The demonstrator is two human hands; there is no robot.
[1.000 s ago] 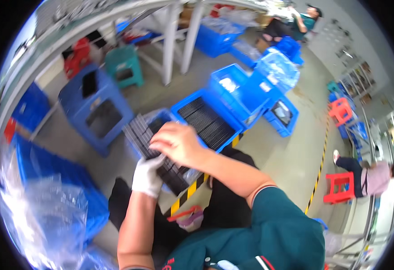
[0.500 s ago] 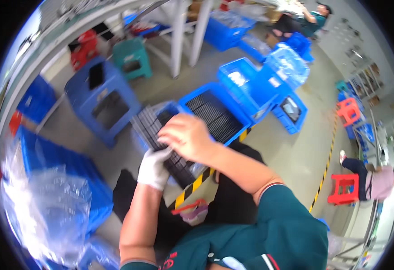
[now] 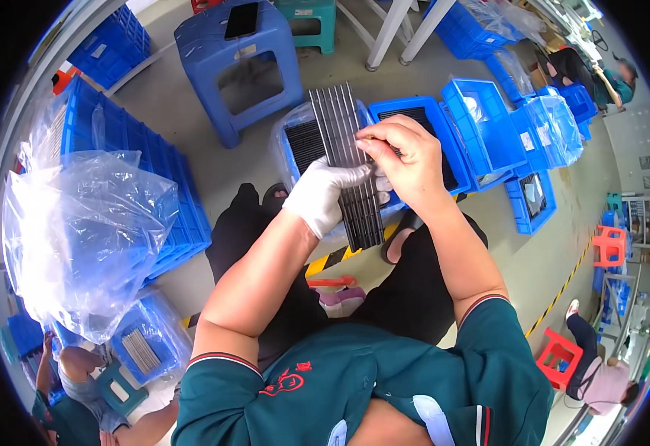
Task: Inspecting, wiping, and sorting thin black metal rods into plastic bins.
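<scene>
Bundle of dark strips gripped in the gloved left hand.
The left thumb crosses the bundle's face; the fingers show beyond its right edge, below mid-length. The bare right hand is at that edge, higher up, thumb and forefinger nearly together; whether it grips a strip cannot be told. A blue bin stands behind.

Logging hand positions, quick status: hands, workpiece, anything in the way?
Left hand, gloved, gripping dark strip stack. Right hand, bare, at stack's right edge, grip unclear. Blue crate beyond right hand, nothing visibly blocking.
</scene>
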